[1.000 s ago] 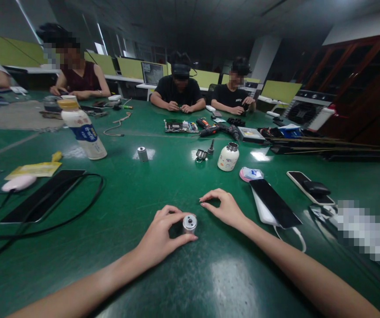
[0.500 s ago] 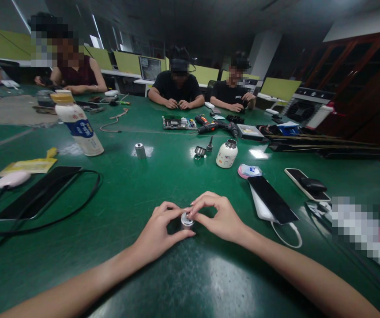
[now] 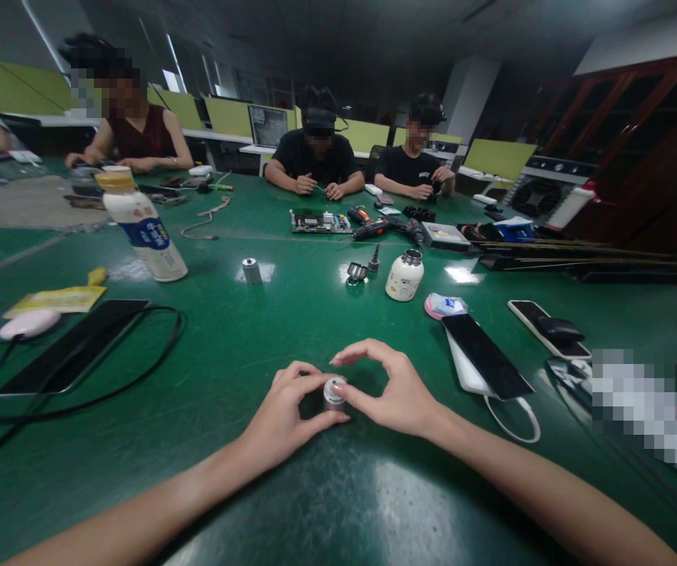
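Observation:
A small silver metal cylinder (image 3: 333,395) stands upright on the green table (image 3: 220,338), close in front of me. My left hand (image 3: 282,409) grips it from the left, with fingers behind it and the thumb at its front. My right hand (image 3: 394,393) is at its right side; the thumb tip touches or nearly touches the top rim, while the forefinger is raised apart from it. Farther back on the left stands a similar grey cylinder (image 3: 252,272). A small metal cap-like part (image 3: 356,273) and a dark fitting (image 3: 374,258) lie beyond my hands.
A milk bottle (image 3: 148,232), a tablet (image 3: 72,346) and a black cable are at the left. To the right are a white jar (image 3: 404,275) and phones (image 3: 485,355). Power drills (image 3: 377,226) and a circuit board (image 3: 320,222) lie farther back, before seated people.
My right forefinger has lifted off the cylinder's top and opened away from the thumb. My left hand keeps its grip. The view has shifted slightly.

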Demonstrator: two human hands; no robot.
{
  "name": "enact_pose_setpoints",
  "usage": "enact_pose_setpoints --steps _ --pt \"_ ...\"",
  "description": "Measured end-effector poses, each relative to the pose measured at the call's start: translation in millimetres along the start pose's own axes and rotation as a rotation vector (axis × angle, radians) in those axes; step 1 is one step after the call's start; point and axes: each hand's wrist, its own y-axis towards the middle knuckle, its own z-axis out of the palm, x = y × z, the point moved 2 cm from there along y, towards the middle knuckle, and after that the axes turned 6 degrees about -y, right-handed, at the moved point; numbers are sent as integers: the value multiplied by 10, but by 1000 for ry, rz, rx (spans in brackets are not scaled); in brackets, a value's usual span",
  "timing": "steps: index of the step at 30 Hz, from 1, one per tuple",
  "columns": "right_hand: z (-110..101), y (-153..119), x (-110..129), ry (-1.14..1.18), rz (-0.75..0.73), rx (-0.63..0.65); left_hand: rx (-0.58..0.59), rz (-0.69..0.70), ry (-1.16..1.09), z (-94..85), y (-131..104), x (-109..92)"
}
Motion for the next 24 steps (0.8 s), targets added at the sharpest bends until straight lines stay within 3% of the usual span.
enact_pose_setpoints --steps 4,8,11,17,20,24 --pt "62 -11 6 21 -25 69 1 -4 4 0 3 4" --pt "18 41 -54 156 49 -48 -7 -16 15 -1 -1 6" --pt "-49 103 -242 91 84 -128 1 -20 19 -8 -4 -4" --pt "7 135 -749 -29 176 17 25 -37 20 -20 -5 -9" --pt "19 124 -710 1 170 -10 26 -34 19 -18 -7 -5" --pt "4 90 -389 187 176 -44 9 -22 16 -10 -7 9"
